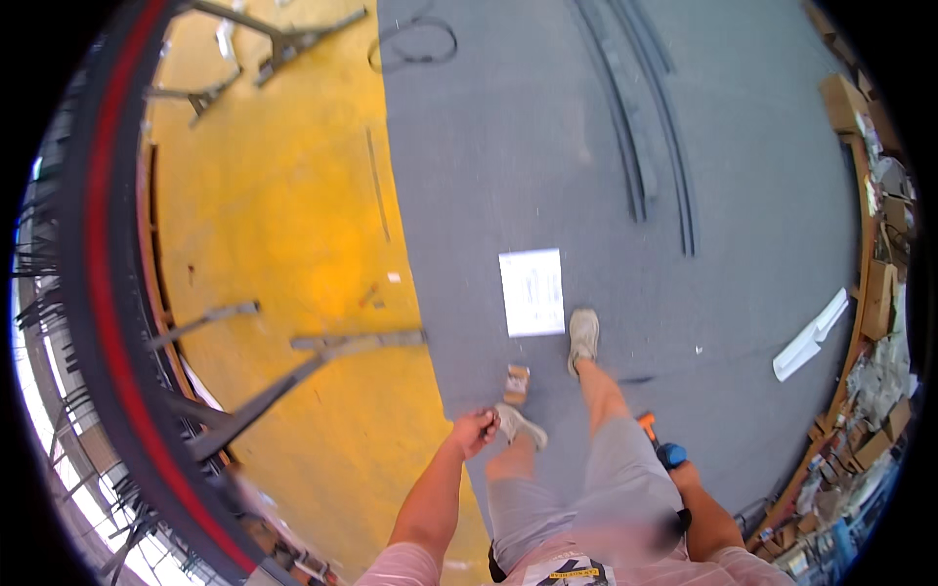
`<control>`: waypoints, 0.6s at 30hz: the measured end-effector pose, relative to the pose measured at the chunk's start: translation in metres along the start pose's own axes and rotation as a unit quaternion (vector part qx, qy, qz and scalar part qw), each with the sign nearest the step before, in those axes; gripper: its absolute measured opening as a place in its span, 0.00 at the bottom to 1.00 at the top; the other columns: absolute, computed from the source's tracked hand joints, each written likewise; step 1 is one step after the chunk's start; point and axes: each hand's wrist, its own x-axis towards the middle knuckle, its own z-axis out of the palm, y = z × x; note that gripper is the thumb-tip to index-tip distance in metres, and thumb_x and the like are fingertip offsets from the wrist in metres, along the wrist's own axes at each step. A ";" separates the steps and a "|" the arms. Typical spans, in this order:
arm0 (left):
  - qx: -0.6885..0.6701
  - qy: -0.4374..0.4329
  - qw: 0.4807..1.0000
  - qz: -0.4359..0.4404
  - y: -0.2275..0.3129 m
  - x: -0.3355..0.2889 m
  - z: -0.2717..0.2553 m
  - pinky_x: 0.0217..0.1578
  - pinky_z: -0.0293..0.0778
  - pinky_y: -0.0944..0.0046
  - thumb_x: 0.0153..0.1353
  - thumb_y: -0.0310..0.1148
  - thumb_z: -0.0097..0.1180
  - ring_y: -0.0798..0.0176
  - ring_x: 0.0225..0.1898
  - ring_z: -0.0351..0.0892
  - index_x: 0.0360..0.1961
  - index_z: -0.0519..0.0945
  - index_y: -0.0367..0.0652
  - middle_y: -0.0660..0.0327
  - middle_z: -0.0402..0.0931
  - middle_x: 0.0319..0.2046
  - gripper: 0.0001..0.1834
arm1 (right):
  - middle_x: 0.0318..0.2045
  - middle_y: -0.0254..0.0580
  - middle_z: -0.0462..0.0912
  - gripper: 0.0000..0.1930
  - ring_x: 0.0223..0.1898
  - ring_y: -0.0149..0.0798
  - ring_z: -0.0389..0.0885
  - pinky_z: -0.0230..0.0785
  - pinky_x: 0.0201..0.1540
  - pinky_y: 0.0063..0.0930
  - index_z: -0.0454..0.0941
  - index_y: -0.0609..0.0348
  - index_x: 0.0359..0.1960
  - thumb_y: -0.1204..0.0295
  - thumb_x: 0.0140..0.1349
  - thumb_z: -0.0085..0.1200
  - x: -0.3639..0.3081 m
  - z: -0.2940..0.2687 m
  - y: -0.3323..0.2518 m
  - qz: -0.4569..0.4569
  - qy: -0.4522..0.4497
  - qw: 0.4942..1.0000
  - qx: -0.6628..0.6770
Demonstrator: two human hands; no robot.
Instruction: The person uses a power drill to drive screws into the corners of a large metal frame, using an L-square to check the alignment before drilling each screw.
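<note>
Right hand [687, 476] holds a blue-orange tool [671, 455]; left hand [473, 434] is curled up, and I can't see inside.

Hands: two, left hand [474, 432] and right hand [688, 476]. Blue-orange tool [671, 454]: one. Shoes [583, 337]: two. Paper sheet [533, 293]: one. Small packet [517, 383]: one. Toward floor's [508, 176] far edge: cable [420, 62], one; dark strips [635, 181], several. Right edge: boxes [842, 103], several, too cluttered to count.

Floor [479, 176], yellow and grey | 1 printed white sheet [533, 293] | 1 small brown packet [517, 384] | long dark strips [625, 137] | looped black cable [455, 44]
</note>
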 end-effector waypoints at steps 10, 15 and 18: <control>-0.016 -0.261 0.933 0.247 0.255 -0.195 0.259 0.31 0.66 0.62 0.59 0.34 0.57 0.59 0.31 0.70 0.34 0.75 0.41 0.55 0.74 0.36 0.08 | 0.36 0.56 0.87 0.21 0.38 0.50 0.88 0.78 0.42 0.42 0.85 0.67 0.38 0.68 0.41 0.70 -0.005 -0.178 -0.148 -0.112 0.061 0.962 0.242; -0.031 -0.385 0.893 0.230 0.349 -0.216 0.370 0.33 0.67 0.62 0.62 0.34 0.56 0.60 0.35 0.71 0.35 0.75 0.41 0.56 0.75 0.37 0.08 | 0.35 0.57 0.87 0.19 0.39 0.52 0.88 0.78 0.44 0.43 0.85 0.66 0.35 0.66 0.41 0.69 -0.035 -0.312 -0.284 -0.173 0.121 0.931 0.298; -0.043 -0.406 0.887 0.216 0.395 -0.205 0.403 0.35 0.68 0.61 0.64 0.34 0.56 0.60 0.36 0.72 0.38 0.77 0.40 0.56 0.75 0.37 0.08 | 0.33 0.56 0.87 0.18 0.37 0.51 0.88 0.78 0.42 0.42 0.85 0.67 0.34 0.67 0.41 0.69 -0.019 -0.380 -0.349 -0.208 0.087 0.917 0.329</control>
